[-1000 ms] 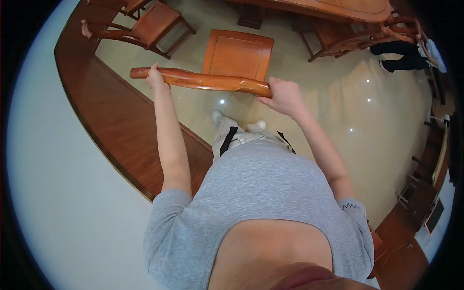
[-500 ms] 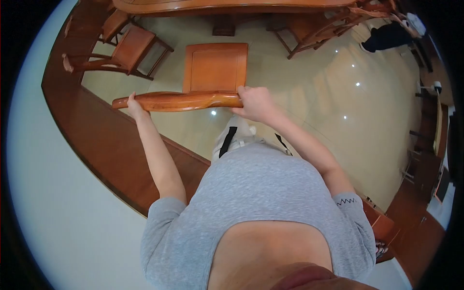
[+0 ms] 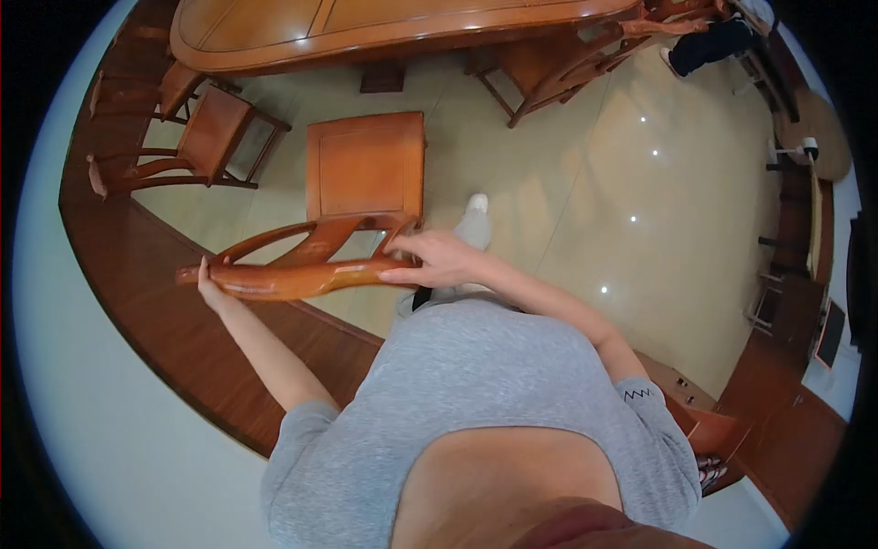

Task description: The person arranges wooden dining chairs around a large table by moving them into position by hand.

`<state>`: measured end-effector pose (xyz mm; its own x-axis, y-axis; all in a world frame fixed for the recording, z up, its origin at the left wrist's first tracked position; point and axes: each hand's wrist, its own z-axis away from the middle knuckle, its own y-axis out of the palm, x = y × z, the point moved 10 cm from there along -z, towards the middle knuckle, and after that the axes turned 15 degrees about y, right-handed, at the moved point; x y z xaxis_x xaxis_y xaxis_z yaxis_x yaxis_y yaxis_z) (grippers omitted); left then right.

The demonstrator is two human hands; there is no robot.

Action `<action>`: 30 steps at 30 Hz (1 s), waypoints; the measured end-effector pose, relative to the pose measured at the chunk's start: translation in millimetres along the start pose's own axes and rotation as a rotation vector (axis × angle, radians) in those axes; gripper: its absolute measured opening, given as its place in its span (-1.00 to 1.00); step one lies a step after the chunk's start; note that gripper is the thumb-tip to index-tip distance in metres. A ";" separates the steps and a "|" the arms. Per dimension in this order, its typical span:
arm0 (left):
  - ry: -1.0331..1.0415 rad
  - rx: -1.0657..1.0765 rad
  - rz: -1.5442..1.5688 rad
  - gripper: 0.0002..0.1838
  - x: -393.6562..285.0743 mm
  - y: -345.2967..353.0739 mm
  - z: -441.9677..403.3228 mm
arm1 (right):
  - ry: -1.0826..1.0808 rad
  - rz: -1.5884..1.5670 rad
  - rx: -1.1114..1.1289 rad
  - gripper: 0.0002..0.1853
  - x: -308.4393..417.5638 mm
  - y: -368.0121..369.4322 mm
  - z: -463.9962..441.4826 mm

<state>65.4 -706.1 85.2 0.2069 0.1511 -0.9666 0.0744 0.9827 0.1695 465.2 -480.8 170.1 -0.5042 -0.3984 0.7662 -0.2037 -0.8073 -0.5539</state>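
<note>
A wooden chair shows its square seat (image 3: 366, 169) and, nearer to me, its curved top rail (image 3: 293, 282) with slats of the backrest below it. My left hand (image 3: 210, 284) is closed round the left end of the rail. At the rail's right end is my right hand (image 3: 430, 259), its fingers apart, the thumb side lying against the rail and the other fingers beside the backrest frame. The chair's legs are hidden under the seat.
Beyond the chair stands a large wooden table (image 3: 393, 32). Another chair (image 3: 215, 133) is at the left, one more (image 3: 535, 73) behind right. A dark wooden wall panel (image 3: 119, 238) runs along my left. A person's dark-clad leg (image 3: 709, 48) shows at the far right.
The chair and both hands have shifted left and lower in view, and the backrest slats now show. My right hand's grip has loosened, its fingers spreading. More of the table is visible.
</note>
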 end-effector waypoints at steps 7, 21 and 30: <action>0.359 0.045 0.049 -0.49 143.5 -110.8 11.8 | 0.191 0.120 0.086 -0.44 -120.7 -81.8 6.5; -0.744 0.278 -0.478 -0.87 359.4 192.5 326.2 | 0.237 0.193 -0.774 -0.66 -267.6 -427.2 37.3; -0.624 0.751 -0.058 -0.26 278.4 651.7 430.2 | 0.562 0.720 -0.479 -0.42 -394.0 -646.7 -25.1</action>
<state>591.1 -69.7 9.2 0.6460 -0.1915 -0.7390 0.6580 0.6305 0.4118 774.5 209.2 218.2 -0.9335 -0.3584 0.0066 0.0507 -0.1504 -0.9873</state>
